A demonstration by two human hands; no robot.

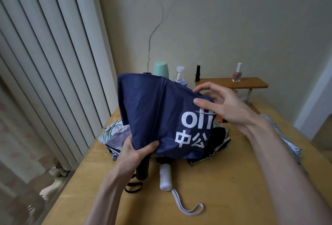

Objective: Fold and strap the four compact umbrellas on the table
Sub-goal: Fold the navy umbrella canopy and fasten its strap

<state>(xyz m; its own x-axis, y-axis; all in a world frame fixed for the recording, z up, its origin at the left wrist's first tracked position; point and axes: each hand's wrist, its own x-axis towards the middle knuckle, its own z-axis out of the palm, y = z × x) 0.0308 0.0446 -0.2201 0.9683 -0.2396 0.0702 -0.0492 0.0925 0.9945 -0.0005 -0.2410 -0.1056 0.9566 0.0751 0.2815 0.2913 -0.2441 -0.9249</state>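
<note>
Above table [224,179], umbrella [154,107] in left grip [136,152]

Left hand [133,150] gripped navy umbrella [158,115] at its lower edge; right hand [222,106] pinched the canopy's upper right fold. White-handled umbrella [166,177] lay beneath on the table [224,188].

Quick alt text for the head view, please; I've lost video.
Both hands hold a navy umbrella above a wooden table: the left hand grips its lower end, the right hand pinches the canopy edge. A white-handled umbrella lies beneath.
</note>
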